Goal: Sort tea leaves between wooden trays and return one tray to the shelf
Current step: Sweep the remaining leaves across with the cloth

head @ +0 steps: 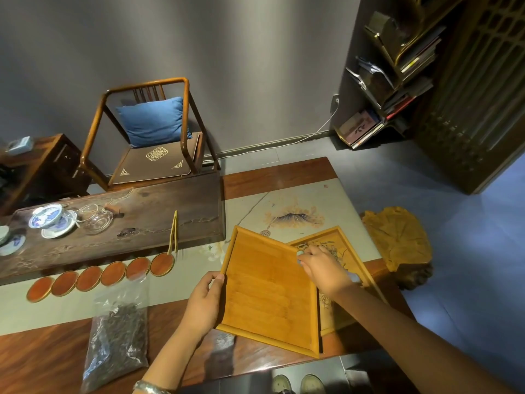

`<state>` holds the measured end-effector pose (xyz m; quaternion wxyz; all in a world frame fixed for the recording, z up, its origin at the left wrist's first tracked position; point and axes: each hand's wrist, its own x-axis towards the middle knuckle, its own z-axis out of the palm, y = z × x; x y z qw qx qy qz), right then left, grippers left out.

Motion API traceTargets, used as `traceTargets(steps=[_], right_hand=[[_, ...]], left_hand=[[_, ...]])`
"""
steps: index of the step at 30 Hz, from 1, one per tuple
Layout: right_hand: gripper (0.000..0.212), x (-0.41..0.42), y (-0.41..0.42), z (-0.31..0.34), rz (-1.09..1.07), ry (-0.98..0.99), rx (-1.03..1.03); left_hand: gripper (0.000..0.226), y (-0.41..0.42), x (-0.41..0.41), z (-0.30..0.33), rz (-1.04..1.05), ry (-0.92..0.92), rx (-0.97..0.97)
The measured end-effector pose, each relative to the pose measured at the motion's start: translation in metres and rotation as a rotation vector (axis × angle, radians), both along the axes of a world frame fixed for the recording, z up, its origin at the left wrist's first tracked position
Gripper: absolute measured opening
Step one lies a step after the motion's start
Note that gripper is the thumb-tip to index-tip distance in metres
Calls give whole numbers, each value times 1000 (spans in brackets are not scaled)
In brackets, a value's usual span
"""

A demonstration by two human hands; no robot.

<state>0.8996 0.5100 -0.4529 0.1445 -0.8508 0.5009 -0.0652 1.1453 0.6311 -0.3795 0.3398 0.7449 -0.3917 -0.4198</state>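
— Which step are you on?

— Near the end of the sorting, I'd judge. My left hand point(205, 304) is closed on the left rim of the empty wooden tray point(268, 291), thumb over the edge, holding it tilted near the middle of the frame, low. Its right side overlaps the second tray point(339, 243), which lies flat on the tabletop point(51, 356) just to the right.

— And the tea leaves?

— The loose tea leaves point(331, 248) are in that second tray, spread across its upper part. My right hand point(322, 270) sits over them at the upper right rim of the empty tray, fingers bent; whether it pinches the rim or a few leaves, I cannot tell.

— What next?

— Probably this empty tray goes back to the shelf point(397, 81), at the upper right of the frame. That calls for a firm two-handed hold, keeping it clear of the other tray so the leaves aren't disturbed.

— The bag?

— The plastic bag of tea point(119, 336) lies lower left, untouched.
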Motion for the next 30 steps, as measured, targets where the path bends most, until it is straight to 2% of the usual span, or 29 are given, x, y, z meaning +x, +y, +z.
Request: traceTargets(steps=[3, 6, 12, 15, 18, 21, 23, 25, 30], right_hand=[[27, -15, -5, -7, -48, 38, 44], [30, -26, -3, -5, -57, 37, -10], [24, 4, 22, 24, 175, -138, -56], [29, 11, 39, 30, 356, -198, -108], [21, 2, 56, 41, 435, -289, -121], [18, -18, 69, 51, 590, -188, -140], [28, -35, 76, 58, 677, -68, -92], [35, -52, 83, 60, 758, -52, -70], [19, -65, 83, 60, 889, 209, -158]], left_hand=[[25, 0, 8, -1, -9, -17, -10], [24, -1, 9, -3, 2, -9, -20], [25, -2, -1, -4, 1, 7, -32], [25, -3, -3, -2, 7, 4, -49], [24, -4, 0, -1, 24, 1, -53], [24, -5, 5, -2, 36, -10, -43], [24, -5, 7, -2, 43, -16, -43], [23, -6, 7, -2, 48, -21, -48], [24, -9, 3, -3, 20, -39, -31]])
